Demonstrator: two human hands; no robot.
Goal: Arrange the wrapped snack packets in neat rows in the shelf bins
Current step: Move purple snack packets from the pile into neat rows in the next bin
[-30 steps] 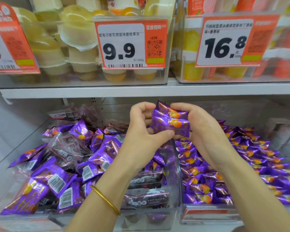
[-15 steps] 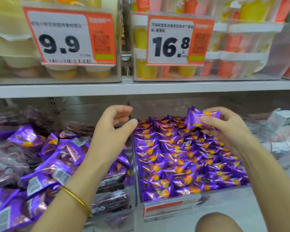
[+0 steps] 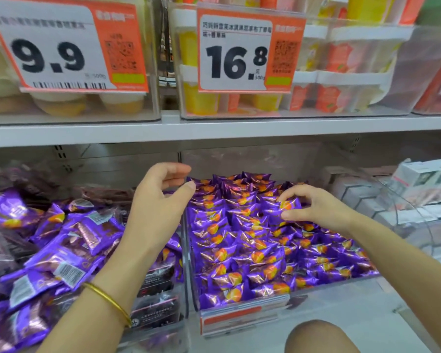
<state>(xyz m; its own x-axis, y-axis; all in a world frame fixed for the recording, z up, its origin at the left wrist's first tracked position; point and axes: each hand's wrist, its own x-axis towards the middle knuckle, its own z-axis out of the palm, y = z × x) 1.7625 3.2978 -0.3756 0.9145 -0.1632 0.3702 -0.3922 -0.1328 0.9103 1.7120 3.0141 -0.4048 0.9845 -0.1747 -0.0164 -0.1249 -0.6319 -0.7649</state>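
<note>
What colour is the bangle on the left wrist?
Gold: the bangle shows best in the head view.

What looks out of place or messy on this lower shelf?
The left bin is a jumble: purple packets lie tilted, several face down showing barcodes, mixed with dark packets. The right bin holds neat rows.

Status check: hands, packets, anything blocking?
Left hand open, empty, above the bin divider. Right hand pinches a purple packet atop the right bin rows. Left bin jumbled. Nothing blocking.
</note>
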